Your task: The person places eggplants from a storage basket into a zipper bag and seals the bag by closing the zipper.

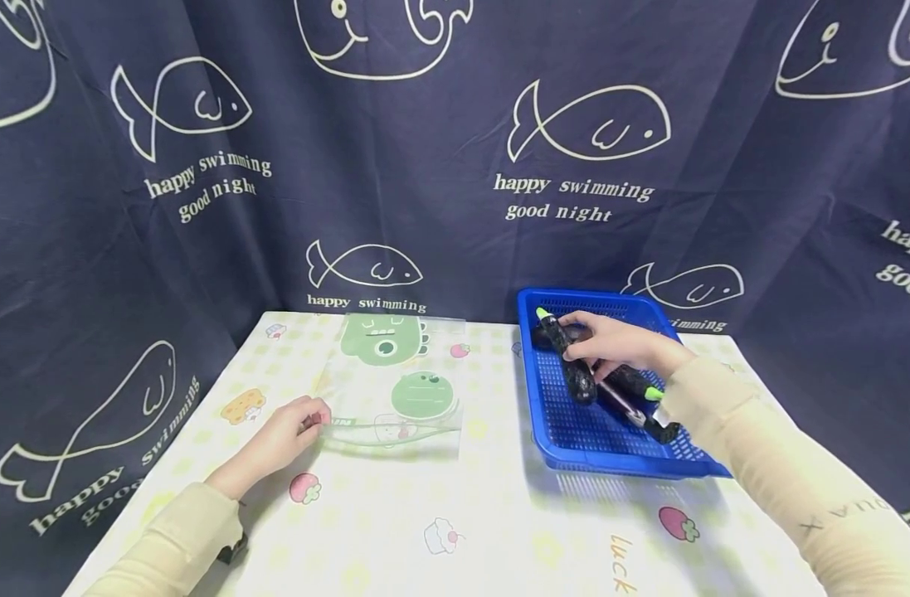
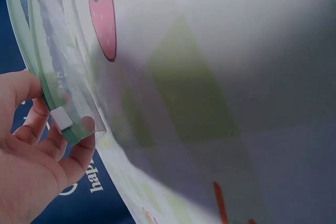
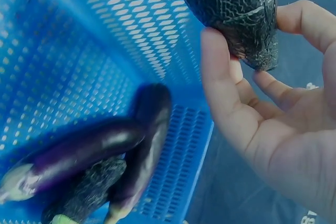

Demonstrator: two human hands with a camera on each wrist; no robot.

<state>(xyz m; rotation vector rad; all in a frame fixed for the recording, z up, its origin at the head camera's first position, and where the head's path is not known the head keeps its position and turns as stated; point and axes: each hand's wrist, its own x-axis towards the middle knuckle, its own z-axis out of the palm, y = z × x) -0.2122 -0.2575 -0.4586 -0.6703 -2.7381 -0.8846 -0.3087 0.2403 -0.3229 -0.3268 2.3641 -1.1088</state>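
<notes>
My left hand (image 1: pixel 286 431) pinches the near left corner of a clear zip bag (image 1: pixel 398 398) printed with green dinosaurs, which lies on the table. In the left wrist view the fingers (image 2: pixel 31 150) hold the bag's green zip edge (image 2: pixel 44 77) beside its white slider (image 2: pixel 62 117). My right hand (image 1: pixel 615 344) reaches into a blue mesh basket (image 1: pixel 566 419) and grips a dark wrinkled eggplant (image 1: pixel 580 381). In the right wrist view thumb and fingers (image 3: pixel 226 93) curl round that eggplant (image 3: pixel 231 9), held above the basket floor (image 3: pixel 79 51).
Several more eggplants (image 3: pixel 84 153) lie in the near right corner of the basket (image 1: pixel 637 406). The table (image 1: pixel 425 514) has a pale cloth with fruit and cake prints. A dark blue fish-print curtain (image 1: pixel 425 166) closes off the back and sides.
</notes>
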